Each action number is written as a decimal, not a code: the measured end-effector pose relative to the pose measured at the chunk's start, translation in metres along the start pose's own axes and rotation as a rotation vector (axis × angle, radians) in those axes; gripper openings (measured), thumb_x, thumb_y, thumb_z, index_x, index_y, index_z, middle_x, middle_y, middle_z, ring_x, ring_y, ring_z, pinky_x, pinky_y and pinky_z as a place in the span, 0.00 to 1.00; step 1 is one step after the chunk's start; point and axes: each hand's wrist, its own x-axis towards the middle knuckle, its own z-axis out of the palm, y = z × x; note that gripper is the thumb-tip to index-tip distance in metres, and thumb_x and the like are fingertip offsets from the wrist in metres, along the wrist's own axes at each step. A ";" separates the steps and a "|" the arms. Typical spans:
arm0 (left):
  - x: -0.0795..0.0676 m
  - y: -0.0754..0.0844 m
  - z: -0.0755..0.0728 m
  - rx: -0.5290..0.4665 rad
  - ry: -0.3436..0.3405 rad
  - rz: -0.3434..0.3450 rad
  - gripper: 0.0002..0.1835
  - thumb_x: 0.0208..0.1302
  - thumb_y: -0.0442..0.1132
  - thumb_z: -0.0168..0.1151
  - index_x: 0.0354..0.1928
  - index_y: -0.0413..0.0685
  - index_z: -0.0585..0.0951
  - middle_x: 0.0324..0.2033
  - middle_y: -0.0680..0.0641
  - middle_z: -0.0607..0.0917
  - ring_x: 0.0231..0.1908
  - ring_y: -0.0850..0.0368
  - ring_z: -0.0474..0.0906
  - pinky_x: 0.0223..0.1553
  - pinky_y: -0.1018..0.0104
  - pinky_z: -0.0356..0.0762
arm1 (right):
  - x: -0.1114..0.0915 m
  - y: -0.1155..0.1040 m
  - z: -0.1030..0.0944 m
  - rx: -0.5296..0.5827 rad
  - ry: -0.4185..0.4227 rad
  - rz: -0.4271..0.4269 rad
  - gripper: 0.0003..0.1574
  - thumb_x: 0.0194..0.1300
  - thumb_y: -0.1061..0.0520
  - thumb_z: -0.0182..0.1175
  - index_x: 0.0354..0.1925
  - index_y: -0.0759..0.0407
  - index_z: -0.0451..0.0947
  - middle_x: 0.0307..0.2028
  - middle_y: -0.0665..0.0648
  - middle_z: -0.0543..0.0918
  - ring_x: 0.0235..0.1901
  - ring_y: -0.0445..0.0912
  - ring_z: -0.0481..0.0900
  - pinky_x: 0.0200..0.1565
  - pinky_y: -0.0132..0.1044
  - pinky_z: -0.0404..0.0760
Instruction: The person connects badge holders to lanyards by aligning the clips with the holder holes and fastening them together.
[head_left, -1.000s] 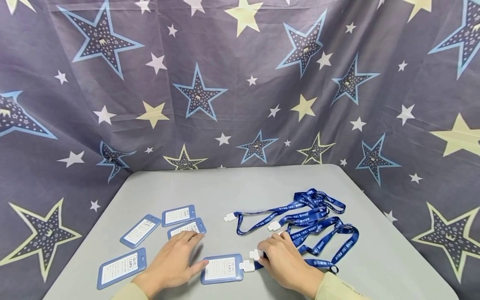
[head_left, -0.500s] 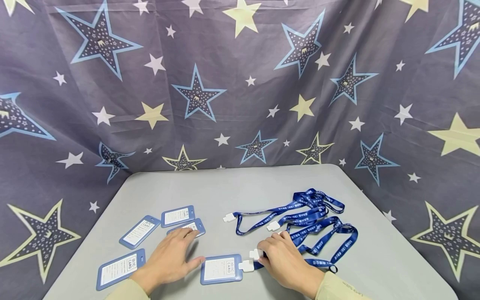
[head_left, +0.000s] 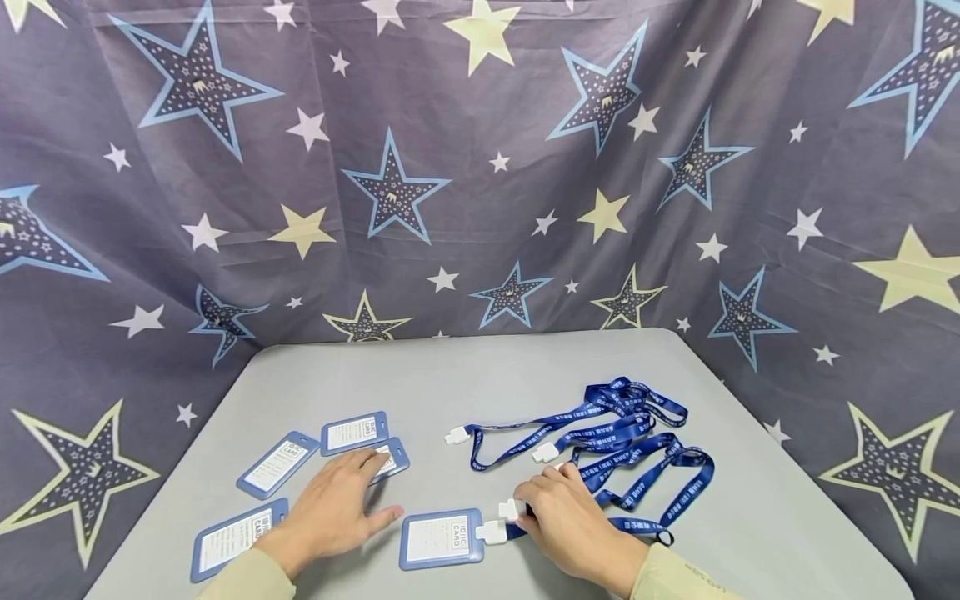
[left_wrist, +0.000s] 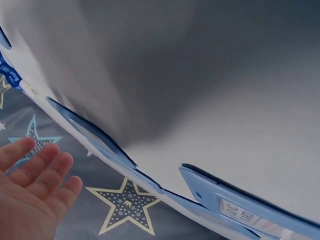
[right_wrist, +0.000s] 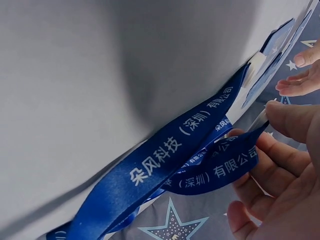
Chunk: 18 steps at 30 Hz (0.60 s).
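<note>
In the head view my right hand [head_left: 573, 529] pinches a blue lanyard just behind its white clip [head_left: 512, 510]. The right wrist view shows the printed strap [right_wrist: 215, 172] between thumb and fingers. Just below that clip, another white clip [head_left: 492, 532] meets the slotted end of a blue badge holder [head_left: 440, 540] lying flat. My left hand [head_left: 337, 508] hovers with loosely extended fingers over a second badge holder [head_left: 393, 460], partly hiding it; whether it touches cannot be told. The left wrist view shows that hand [left_wrist: 37, 192] holding nothing.
More badge holders lie at the left: one at the back [head_left: 355, 432], one tilted [head_left: 277, 464], one near the front [head_left: 234, 542]. Tangled blue lanyards [head_left: 637, 417] cover the right of the grey table [head_left: 450, 375]. A starry curtain [head_left: 450, 208] hangs behind.
My left hand has shifted left, its thumb moving away from the badge holder at the centre front. The right hand keeps its pinch on the lanyard in the same place.
</note>
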 end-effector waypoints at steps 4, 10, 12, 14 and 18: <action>0.001 -0.004 0.000 0.002 0.014 -0.004 0.44 0.55 0.63 0.71 0.65 0.38 0.77 0.62 0.35 0.79 0.64 0.33 0.73 0.67 0.36 0.66 | 0.000 0.000 0.000 0.003 -0.006 0.002 0.11 0.56 0.54 0.75 0.36 0.49 0.82 0.32 0.44 0.84 0.35 0.40 0.73 0.43 0.40 0.66; 0.001 -0.011 0.001 -0.009 0.015 -0.017 0.45 0.56 0.64 0.71 0.66 0.38 0.77 0.63 0.37 0.79 0.64 0.33 0.73 0.67 0.37 0.66 | 0.001 -0.001 0.000 0.016 -0.024 0.012 0.11 0.57 0.54 0.75 0.37 0.49 0.83 0.34 0.43 0.84 0.36 0.40 0.73 0.44 0.40 0.66; 0.001 -0.013 0.001 -0.014 0.011 -0.024 0.45 0.56 0.64 0.71 0.67 0.38 0.76 0.64 0.36 0.78 0.64 0.33 0.72 0.67 0.36 0.66 | 0.001 -0.001 0.001 0.018 -0.026 0.013 0.11 0.57 0.54 0.75 0.37 0.49 0.83 0.33 0.43 0.84 0.36 0.40 0.73 0.43 0.39 0.65; 0.001 -0.015 0.001 -0.016 0.007 -0.031 0.45 0.57 0.64 0.71 0.67 0.39 0.76 0.64 0.36 0.78 0.65 0.33 0.72 0.67 0.36 0.66 | 0.000 -0.001 0.001 0.020 -0.027 0.014 0.11 0.56 0.54 0.75 0.37 0.49 0.83 0.33 0.43 0.84 0.35 0.39 0.72 0.43 0.39 0.65; 0.000 -0.019 0.002 -0.019 0.003 -0.053 0.46 0.57 0.65 0.70 0.67 0.38 0.75 0.64 0.36 0.78 0.65 0.33 0.72 0.67 0.35 0.65 | 0.001 -0.001 0.001 0.022 -0.031 0.018 0.11 0.57 0.54 0.75 0.37 0.49 0.83 0.33 0.43 0.84 0.35 0.39 0.72 0.43 0.39 0.65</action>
